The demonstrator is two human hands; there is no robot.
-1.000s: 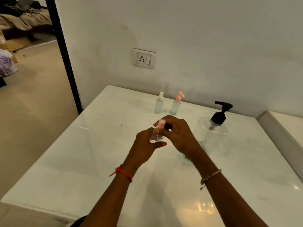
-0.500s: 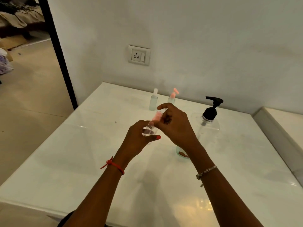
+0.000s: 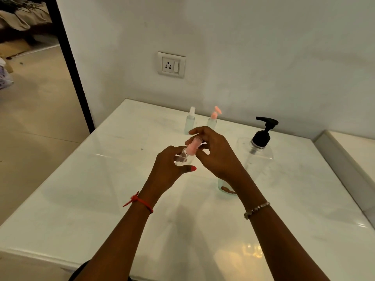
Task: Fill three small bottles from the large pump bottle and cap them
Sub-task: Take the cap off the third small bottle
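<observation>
Above the white table (image 3: 101,199), the small clear bottle (image 3: 185,158) sits tilted in the left hand (image 3: 170,171), whose curled fingers and thumb grip its body. The right hand (image 3: 217,155) pinches its pink cap (image 3: 192,147), fingers half curled. Behind the hands stand a white-topped bottle (image 3: 189,123) and a pink-topped bottle (image 3: 212,121), and to the right the large pump bottle (image 3: 258,153).

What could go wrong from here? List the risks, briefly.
1. The left hand holds the small bottle tilted above the table; a pink cap seated crooked by the right hand could let it leak.
2. The pump bottle stands close behind the right wrist; a careless pull-back might knock it.
</observation>
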